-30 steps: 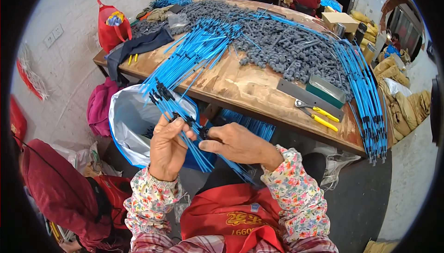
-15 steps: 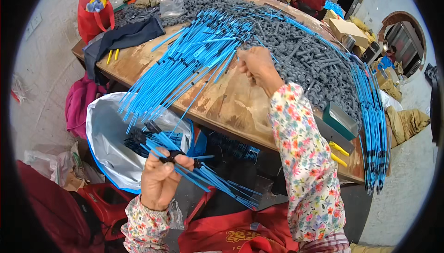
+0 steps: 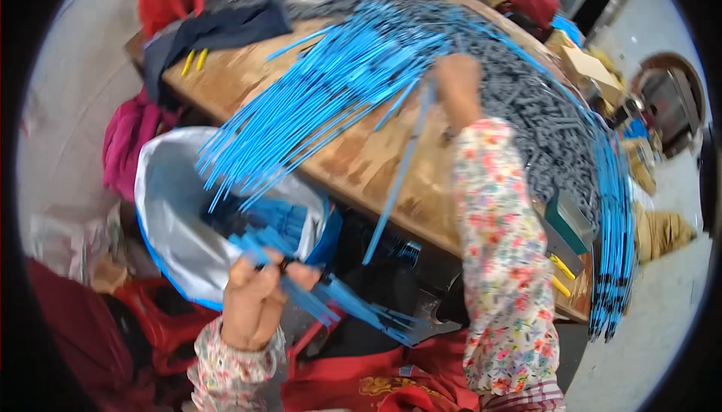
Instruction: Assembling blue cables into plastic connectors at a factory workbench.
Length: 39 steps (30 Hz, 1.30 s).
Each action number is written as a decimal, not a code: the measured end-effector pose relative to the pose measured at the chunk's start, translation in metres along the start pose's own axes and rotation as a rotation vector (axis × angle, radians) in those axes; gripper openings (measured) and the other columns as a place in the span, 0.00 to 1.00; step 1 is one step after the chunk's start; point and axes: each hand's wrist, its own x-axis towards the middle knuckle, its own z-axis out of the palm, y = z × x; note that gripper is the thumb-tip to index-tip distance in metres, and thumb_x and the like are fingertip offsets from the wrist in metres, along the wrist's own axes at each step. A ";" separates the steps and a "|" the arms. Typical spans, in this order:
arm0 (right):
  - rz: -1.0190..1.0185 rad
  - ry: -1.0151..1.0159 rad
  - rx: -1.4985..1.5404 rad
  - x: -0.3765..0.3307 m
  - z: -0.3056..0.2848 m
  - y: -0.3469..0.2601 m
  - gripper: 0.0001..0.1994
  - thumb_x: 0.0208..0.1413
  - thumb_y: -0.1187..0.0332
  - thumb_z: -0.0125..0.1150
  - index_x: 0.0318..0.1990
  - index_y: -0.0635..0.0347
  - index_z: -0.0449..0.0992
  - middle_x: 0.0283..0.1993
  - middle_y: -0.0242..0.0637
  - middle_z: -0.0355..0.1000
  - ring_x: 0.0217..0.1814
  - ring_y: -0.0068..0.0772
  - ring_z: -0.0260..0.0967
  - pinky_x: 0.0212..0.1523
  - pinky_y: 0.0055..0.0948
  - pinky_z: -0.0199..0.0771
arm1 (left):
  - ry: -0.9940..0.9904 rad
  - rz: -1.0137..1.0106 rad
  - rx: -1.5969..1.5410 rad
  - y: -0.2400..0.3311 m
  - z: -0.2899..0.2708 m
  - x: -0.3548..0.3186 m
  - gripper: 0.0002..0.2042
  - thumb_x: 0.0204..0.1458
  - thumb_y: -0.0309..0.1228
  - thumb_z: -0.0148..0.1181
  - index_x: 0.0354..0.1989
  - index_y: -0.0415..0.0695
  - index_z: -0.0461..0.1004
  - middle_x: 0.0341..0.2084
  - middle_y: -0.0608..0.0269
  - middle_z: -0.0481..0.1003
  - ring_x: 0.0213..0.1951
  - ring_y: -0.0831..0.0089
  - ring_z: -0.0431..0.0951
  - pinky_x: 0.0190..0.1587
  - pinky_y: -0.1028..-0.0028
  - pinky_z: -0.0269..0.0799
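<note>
My left hand is closed around a bundle of thin blue rods with black fittings, held low before my lap. My right hand, blurred by motion, is raised over the table. From its fingers one long blue rod with a dark band slants down past the table's front edge. To the left of it, a spread of blue rods lies on the wood, with ends jutting over the edge. Beneath those ends stands a silver-lined bag with more blue rods inside.
Grey plastic parts are heaped across the table. A green-grey box and yellow handles sit at the near right, by hanging blue rods. Dark cloth lies at the left. Another person is at the back.
My right hand has moved right and slightly up, and a single blue rod now hangs from it, drawn away from the spread. My left hand still holds its bundle. The whole view has shifted slightly.
</note>
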 end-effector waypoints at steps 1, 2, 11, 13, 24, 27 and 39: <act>0.147 0.232 0.198 -0.004 0.003 0.028 0.09 0.46 0.69 0.53 0.23 0.62 0.79 0.22 0.44 0.74 0.25 0.40 0.75 0.25 0.43 0.72 | 0.020 0.001 -0.013 -0.005 0.008 0.003 0.12 0.54 0.27 0.55 0.45 0.38 0.68 0.36 0.43 0.76 0.42 0.55 0.77 0.46 0.60 0.73; 0.109 0.089 -0.183 -0.010 -0.008 0.072 0.09 0.47 0.69 0.54 0.21 0.58 0.79 0.22 0.45 0.74 0.24 0.42 0.75 0.23 0.41 0.71 | -0.011 -0.050 -0.012 -0.011 0.013 0.008 0.13 0.53 0.27 0.54 0.47 0.37 0.67 0.37 0.44 0.76 0.41 0.57 0.77 0.46 0.63 0.72; 0.231 -0.036 1.898 -0.158 -0.123 0.158 0.11 0.58 0.60 0.54 0.39 0.58 0.70 0.29 0.29 0.65 0.24 0.22 0.60 0.22 0.16 0.62 | -0.183 0.007 0.087 -0.044 0.016 0.028 0.13 0.55 0.29 0.55 0.46 0.36 0.67 0.35 0.49 0.77 0.40 0.64 0.78 0.44 0.71 0.73; 0.624 0.276 1.866 -0.198 -0.134 0.120 0.10 0.60 0.60 0.49 0.34 0.55 0.63 0.25 0.26 0.55 0.21 0.17 0.51 0.17 0.17 0.50 | -0.144 -0.036 0.065 -0.042 0.020 0.036 0.13 0.55 0.28 0.55 0.47 0.37 0.68 0.36 0.49 0.77 0.41 0.64 0.78 0.45 0.70 0.73; 0.240 -0.395 2.212 -0.316 -0.136 -0.002 0.14 0.56 0.66 0.54 0.22 0.62 0.66 0.17 0.36 0.60 0.15 0.25 0.54 0.13 0.22 0.52 | -0.385 -0.179 -0.108 -0.044 0.055 0.058 0.13 0.53 0.28 0.56 0.47 0.39 0.68 0.41 0.50 0.75 0.46 0.61 0.76 0.47 0.65 0.72; 0.247 -0.516 2.255 -0.323 -0.135 -0.010 0.13 0.57 0.66 0.52 0.23 0.65 0.67 0.18 0.33 0.61 0.20 0.24 0.59 0.21 0.21 0.56 | -0.420 -0.162 -0.089 -0.049 0.070 0.045 0.13 0.53 0.27 0.55 0.46 0.39 0.68 0.38 0.52 0.75 0.44 0.62 0.76 0.47 0.65 0.73; 0.217 -0.468 2.145 -0.335 -0.106 0.022 0.22 0.58 0.51 0.48 0.39 0.67 0.72 0.35 0.37 0.72 0.35 0.22 0.68 0.33 0.17 0.65 | -0.400 0.010 0.127 -0.049 0.102 0.039 0.07 0.55 0.30 0.53 0.39 0.41 0.70 0.20 0.68 0.68 0.23 0.75 0.69 0.30 0.74 0.68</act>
